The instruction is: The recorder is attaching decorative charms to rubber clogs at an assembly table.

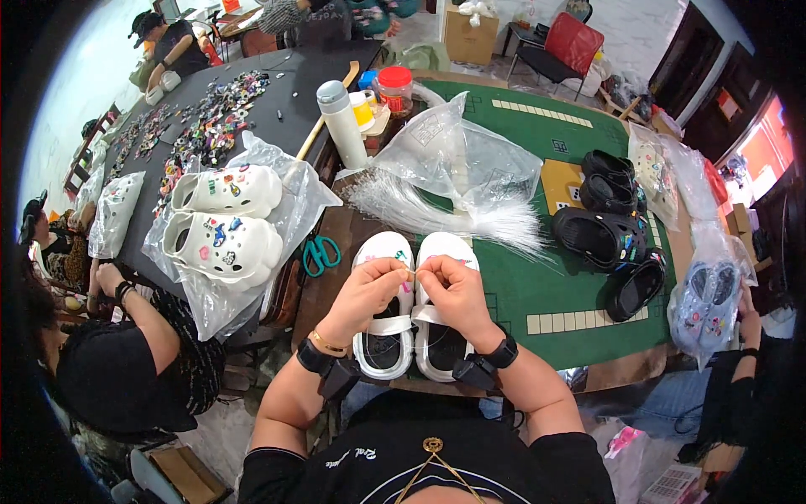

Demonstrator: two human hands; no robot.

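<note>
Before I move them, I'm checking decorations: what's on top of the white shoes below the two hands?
Small green and pink decorations sit on the white shoes. The left hand and right hand hide part of the shoes, so whatever is there cannot be seen.

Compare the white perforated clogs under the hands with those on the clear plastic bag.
The near white clogs sit beneath the left hand and right hand; no hand touches the white pair on the plastic bag. Near clogs point forward, the bag pair rightward. Both carry coloured charms.
</note>
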